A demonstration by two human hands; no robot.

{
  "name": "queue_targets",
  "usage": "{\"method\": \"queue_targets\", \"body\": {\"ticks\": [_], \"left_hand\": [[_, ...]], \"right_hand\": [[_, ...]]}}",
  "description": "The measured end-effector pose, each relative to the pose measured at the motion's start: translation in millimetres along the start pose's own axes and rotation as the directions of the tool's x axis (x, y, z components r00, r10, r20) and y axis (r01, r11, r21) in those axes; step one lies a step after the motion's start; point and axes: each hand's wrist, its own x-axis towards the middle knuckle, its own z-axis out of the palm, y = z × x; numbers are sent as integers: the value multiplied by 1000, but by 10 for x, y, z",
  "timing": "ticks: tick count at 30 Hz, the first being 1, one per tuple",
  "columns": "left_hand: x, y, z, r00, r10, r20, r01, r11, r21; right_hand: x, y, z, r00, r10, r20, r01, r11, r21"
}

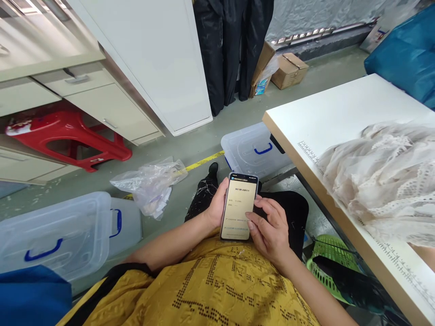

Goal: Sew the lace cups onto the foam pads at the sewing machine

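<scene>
A smartphone (239,207) lies upright in my left hand (217,204), whose fingers wrap its left edge and back. Its lit screen shows a pale page with a few lines of text, too small to read. My right hand (272,228) is over the phone's right side, fingers apart and slightly bent. The thumb and index fingertip are at the lower right of the screen, while another finger is by the right edge. Both hands are above my lap, in front of my yellow patterned top (217,280).
A white table (340,106) with sheer lace fabric (380,172) stands at right, a green basket (331,249) below it. Lidded plastic bins (251,140) are ahead and at left (81,226). Clear plastic bags (152,181), a red stool (74,136) and a cardboard box (288,72) are on the floor.
</scene>
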Motion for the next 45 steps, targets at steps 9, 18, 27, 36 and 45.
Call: {"method": "queue_targets", "body": {"ticks": [9,18,27,36,45], "left_hand": [[1,5,6,1000,-5,-30,3,999,-37],[2,15,34,999,-7,-46,5,998,-55],[0,-3,8,998,5,-57,-8,998,-65],[0,5,15,998,-3,-66,-2,998,-70],[-3,2,-2,996,5,-88,-12,997,-77]], "right_hand": [[22,13,-7,1000,0,18,0,1000,-21],[19,17,8,1000,3,25,-2,1000,-17],[20,17,14,1000,8,30,-7,999,-33],[14,9,16,1000,10,27,-9,1000,-20],[-12,11,28,999,11,42,-11,1000,-2]]}}
